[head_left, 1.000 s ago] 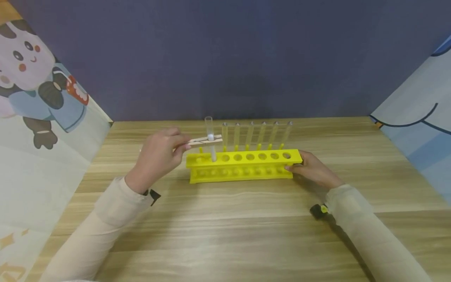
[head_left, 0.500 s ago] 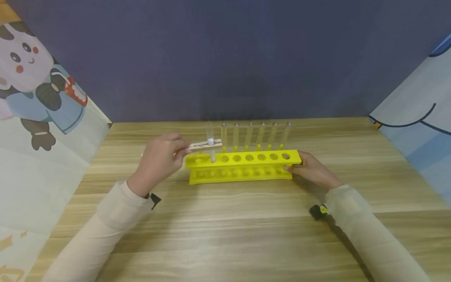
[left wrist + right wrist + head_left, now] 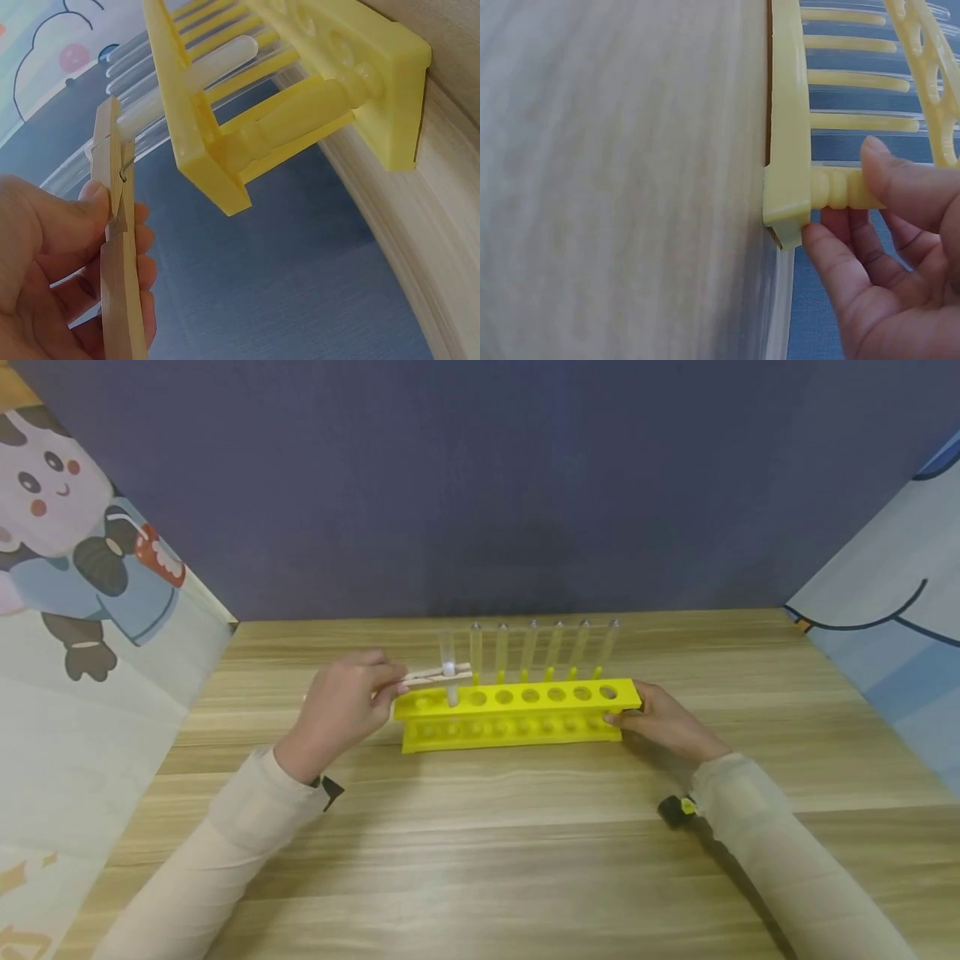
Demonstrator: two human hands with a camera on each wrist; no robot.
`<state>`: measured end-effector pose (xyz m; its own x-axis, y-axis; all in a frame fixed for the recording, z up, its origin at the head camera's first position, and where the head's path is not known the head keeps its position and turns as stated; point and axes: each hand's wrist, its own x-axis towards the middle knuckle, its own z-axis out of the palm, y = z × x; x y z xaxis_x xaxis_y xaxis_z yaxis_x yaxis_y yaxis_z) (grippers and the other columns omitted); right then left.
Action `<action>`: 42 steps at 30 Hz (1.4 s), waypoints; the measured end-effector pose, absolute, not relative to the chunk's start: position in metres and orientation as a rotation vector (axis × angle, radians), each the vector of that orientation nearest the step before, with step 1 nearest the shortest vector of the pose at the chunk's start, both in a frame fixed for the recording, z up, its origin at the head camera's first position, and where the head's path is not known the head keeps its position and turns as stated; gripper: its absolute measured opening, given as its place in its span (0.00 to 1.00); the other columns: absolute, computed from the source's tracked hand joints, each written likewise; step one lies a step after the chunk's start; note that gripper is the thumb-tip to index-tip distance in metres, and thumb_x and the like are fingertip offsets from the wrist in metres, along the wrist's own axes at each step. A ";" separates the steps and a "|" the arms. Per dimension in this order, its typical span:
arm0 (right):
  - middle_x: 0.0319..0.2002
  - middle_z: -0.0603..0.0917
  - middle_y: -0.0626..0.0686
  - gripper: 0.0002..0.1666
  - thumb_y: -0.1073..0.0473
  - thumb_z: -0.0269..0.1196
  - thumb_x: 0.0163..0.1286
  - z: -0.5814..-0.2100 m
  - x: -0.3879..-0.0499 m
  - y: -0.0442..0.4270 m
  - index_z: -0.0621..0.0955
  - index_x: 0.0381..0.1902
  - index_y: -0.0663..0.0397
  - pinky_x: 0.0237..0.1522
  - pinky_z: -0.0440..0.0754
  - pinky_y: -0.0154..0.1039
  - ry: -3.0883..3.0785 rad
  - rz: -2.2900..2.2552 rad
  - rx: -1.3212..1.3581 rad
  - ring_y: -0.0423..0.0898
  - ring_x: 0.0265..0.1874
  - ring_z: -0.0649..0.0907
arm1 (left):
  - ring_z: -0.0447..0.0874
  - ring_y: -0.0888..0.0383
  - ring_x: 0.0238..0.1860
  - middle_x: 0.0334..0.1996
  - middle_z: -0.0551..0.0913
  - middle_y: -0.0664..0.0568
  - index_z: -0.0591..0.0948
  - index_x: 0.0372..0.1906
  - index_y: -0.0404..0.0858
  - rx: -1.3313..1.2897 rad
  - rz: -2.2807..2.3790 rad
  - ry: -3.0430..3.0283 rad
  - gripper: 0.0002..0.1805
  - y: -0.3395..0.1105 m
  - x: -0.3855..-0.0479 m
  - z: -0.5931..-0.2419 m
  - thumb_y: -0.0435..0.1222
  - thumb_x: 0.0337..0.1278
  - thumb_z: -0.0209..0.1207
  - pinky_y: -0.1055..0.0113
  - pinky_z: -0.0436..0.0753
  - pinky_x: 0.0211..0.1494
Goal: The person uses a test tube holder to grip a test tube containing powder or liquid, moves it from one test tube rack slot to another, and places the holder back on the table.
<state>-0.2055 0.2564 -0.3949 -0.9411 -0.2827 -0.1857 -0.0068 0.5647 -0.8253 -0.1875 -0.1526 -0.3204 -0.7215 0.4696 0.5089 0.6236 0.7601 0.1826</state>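
Observation:
My left hand [image 3: 341,706] grips a wooden test tube holder [image 3: 435,677]. The holder's jaws are clamped around a clear test tube [image 3: 447,647] with white matter in it. In the left wrist view, this test tube [image 3: 225,61] passes through the upper plate of the yellow test tube rack [image 3: 409,112], its rounded end between the two plates. At the rack's right end, my right hand [image 3: 663,722] holds the end post. The right wrist view has the thumb and fingers of my right hand [image 3: 900,262] around that post [image 3: 844,187].
Several clear test tubes [image 3: 528,647] stand upside down on pegs along the rack's far side. The rack rests on a wood-grain table [image 3: 480,843]. Behind it rises a dark blue wall [image 3: 495,485], with a cartoon-printed panel [image 3: 97,552] at the left.
My left hand has lowered slightly, taking the holder and test tube down into the rack. My right hand stays at the rack's end.

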 end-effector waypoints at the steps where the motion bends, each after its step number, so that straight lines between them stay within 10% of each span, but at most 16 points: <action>1: 0.53 0.78 0.59 0.28 0.58 0.62 0.65 -0.395 -0.205 0.256 0.70 0.60 0.61 0.61 0.67 0.56 2.503 -1.320 -0.243 0.53 0.52 0.77 | 0.80 0.52 0.27 0.30 0.84 0.47 0.86 0.37 0.32 -0.828 -0.477 -2.519 0.08 -0.153 -0.187 -0.321 0.30 0.49 0.66 0.60 0.79 0.31; 42: 0.55 0.76 0.62 0.28 0.61 0.62 0.65 -0.391 -0.203 0.253 0.70 0.60 0.64 0.62 0.66 0.56 2.512 -1.324 -0.229 0.56 0.55 0.75 | 0.74 0.57 0.23 0.26 0.82 0.51 0.87 0.36 0.34 -0.812 -0.459 -2.601 0.09 -0.153 -0.187 -0.334 0.31 0.48 0.68 0.66 0.75 0.25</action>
<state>-0.2032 0.2528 -0.3914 -0.9447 -0.2731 -0.1814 -0.0047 0.5645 -0.8254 -0.1870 -0.1525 -0.3345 -0.7628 0.4725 0.4415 0.5951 0.7801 0.1933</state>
